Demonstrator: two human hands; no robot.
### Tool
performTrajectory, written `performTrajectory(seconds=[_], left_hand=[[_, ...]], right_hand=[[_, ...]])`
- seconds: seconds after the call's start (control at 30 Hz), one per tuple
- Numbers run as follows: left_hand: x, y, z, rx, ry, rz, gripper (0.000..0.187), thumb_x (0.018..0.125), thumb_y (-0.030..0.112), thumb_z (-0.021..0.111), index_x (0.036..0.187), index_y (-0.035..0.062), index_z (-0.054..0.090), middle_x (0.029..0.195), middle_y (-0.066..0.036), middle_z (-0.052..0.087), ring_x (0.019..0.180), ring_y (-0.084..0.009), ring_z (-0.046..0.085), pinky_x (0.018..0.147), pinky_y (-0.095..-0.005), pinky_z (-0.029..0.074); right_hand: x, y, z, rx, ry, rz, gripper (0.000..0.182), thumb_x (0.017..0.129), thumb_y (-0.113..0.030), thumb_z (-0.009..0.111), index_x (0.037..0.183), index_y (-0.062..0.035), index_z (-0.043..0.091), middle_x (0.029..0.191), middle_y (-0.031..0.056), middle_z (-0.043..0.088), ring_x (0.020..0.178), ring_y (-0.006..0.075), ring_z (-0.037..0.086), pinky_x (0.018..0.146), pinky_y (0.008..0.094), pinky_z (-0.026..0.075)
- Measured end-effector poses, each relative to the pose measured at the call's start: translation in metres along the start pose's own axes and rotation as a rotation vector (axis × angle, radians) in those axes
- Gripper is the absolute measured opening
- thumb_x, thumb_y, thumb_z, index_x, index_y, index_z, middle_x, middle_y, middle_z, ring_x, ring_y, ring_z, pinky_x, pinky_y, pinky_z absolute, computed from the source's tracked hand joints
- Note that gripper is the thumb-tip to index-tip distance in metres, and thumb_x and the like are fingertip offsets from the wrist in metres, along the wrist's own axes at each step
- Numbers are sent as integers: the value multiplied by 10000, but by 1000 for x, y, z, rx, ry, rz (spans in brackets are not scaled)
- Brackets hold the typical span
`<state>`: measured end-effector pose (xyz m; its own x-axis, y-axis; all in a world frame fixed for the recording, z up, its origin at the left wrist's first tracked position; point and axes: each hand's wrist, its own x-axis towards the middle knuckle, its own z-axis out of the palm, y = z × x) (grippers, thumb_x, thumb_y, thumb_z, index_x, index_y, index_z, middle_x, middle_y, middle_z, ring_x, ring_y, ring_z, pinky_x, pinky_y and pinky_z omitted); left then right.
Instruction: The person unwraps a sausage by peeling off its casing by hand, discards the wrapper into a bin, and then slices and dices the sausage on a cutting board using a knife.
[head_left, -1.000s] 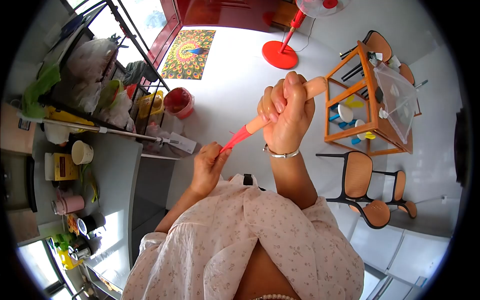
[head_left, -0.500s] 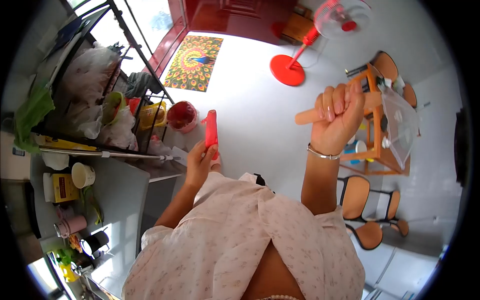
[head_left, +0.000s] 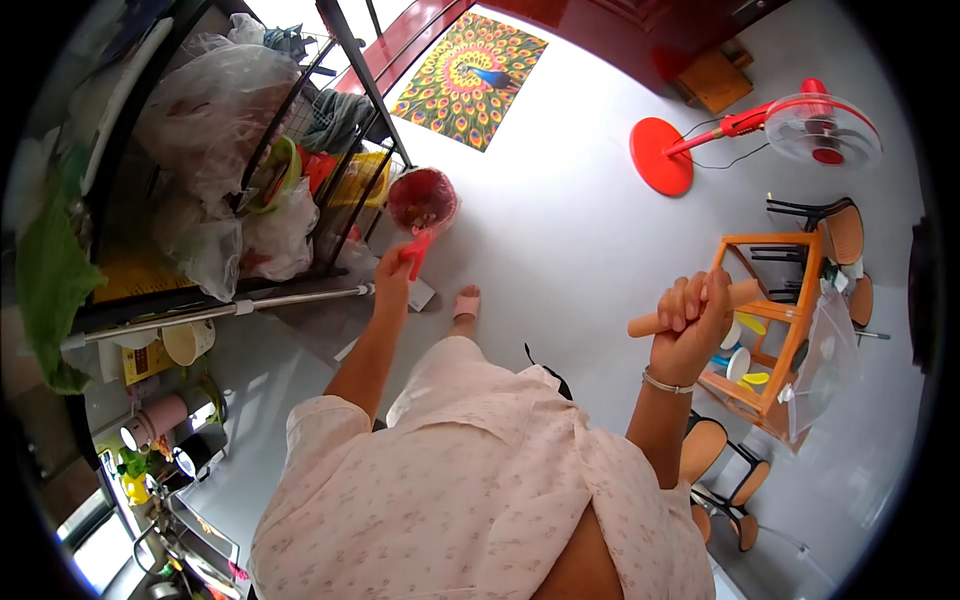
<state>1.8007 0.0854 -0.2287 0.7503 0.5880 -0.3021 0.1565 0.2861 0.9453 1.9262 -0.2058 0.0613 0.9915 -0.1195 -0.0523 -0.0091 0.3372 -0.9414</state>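
Peach-orange and smooth, a sausage-like stick (head_left: 646, 326) sits toward three o'clock of the view, gripped in the right hand (head_left: 692, 318). That hand's fingers are curled tightly around its middle, and both ends stick out of the fist, one pointing to about eight o'clock, the other to about two. A thin silver bracelet (head_left: 667, 386) circles the wrist just below. The left hand (head_left: 393, 266), toward ten o'clock of centre, is nearly closed, its thumb and fingers pinching a limp red plastic wrapper (head_left: 416, 254). The wrapper overlaps the lower rim of a round, red, plastic-lined bin (head_left: 452, 206), which stands toward eleven o'clock with small scraps inside; whether wrapper and bin touch, I cannot tell. The two hands are well apart.

Near the centre, a foot wears a pink slipper (head_left: 466, 304). A silver metal pole (head_left: 300, 299) lies toward nine o'clock, below a black metal rack (head_left: 365, 86) loaded with clear plastic bags (head_left: 215, 130). A rectangular peacock-patterned mat (head_left: 440, 90) lies at twelve o'clock, a red standing fan (head_left: 742, 123) at two, and an orange-brown wooden frame (head_left: 770, 239) at three, beyond the right hand.
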Motion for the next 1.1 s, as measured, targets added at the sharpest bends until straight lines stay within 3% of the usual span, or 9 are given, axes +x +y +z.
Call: performTrajectory(seconds=[0.03,0.17,0.23,0.47,0.53,0.67,0.83,1.1], left_hand=[[7,-1,0,-46,-14,62,178,947,32,532,1085,72,638,958,-5,640,792,-90,579,638,-228,460],[30,-8,-7,-179,-84,8,149,940,27,530,1030,79,637,995,-19,649,812,-100,598,645,-233,487],[35,2,-3,-221,-50,-23,240,913,-72,461,1027,39,641,1039,-32,662,933,-108,607,850,-241,468],[59,-24,-11,-237,50,-70,208,915,-49,474,1011,39,636,1016,-46,662,914,-123,617,813,-246,485],[65,-29,-13,-235,80,-135,119,939,49,538,1010,44,633,959,-43,654,825,-113,622,712,-234,509],[75,-37,-13,-207,123,-146,116,940,55,549,1019,49,634,931,-32,649,810,-114,623,719,-248,509],[94,-67,-21,-56,292,-311,202,888,4,553,1067,51,634,961,-36,648,833,-134,625,728,-269,510],[124,-110,-44,144,293,-444,350,821,-4,565,1166,41,613,993,-58,653,840,-175,637,716,-307,526]], right_hand=[[5,6,-1,-5,4,17,350,1003,-255,514,701,-158,367,548,-46,330,413,41,287,387,204,287],[22,17,-1,-27,47,55,317,991,-219,518,714,-158,377,529,-46,341,402,52,287,380,207,278],[29,19,3,-40,64,71,314,991,-223,515,718,-156,375,534,-46,338,407,51,286,384,209,280],[44,36,13,-63,61,124,314,992,-228,508,718,-155,373,537,-46,336,410,48,283,389,212,286],[45,37,17,-85,73,137,318,989,-231,513,715,-155,373,535,-47,335,411,48,284,388,213,287],[49,40,22,-109,93,143,319,987,-232,514,711,-155,373,532,-48,334,409,50,285,388,211,289],[53,42,31,-141,117,175,315,985,-225,510,710,-155,376,528,-48,333,407,50,288,390,208,291],[57,45,35,-173,135,193,323,982,-222,521,703,-154,374,531,-52,334,411,45,297,397,199,292]])
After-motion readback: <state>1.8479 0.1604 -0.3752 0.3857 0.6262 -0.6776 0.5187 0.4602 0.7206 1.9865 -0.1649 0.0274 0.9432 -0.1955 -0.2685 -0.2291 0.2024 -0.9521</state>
